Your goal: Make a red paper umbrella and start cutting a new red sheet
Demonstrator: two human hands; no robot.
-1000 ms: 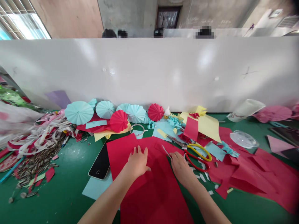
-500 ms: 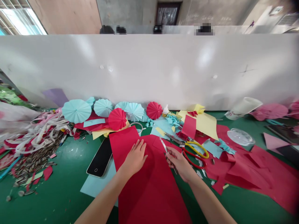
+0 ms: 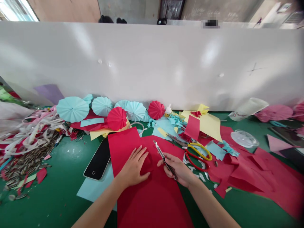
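Observation:
My left hand (image 3: 134, 167) lies flat on a large sheet of red paper (image 3: 152, 202), its fingers stretched out and slightly spread. In my right hand (image 3: 177, 167) is a utility knife (image 3: 163, 158), gripped by its dark handle, with the silver blade pointing up and to the left over the red paper. To the left of the sheet, a black-screened phone (image 3: 98, 161) rests partly on a light blue sheet (image 3: 95, 188). Scissors (image 3: 199, 152) with one yellow and one red handle lie just beyond my right hand.
Pleated light blue paper rosettes (image 3: 72, 109) and red ones (image 3: 117, 118) line the foot of a white partition (image 3: 152, 63). Ribbons (image 3: 40, 129) and sunflower seeds (image 3: 30, 161) are heaped at left. At right lie red paper scraps (image 3: 249, 174), a clear lid (image 3: 244, 138) and a tipped white cup (image 3: 249, 109).
My right hand has shifted left and turned, bringing the knife further over the red paper. The left hand's thumb has spread outward. The view has tilted down a little.

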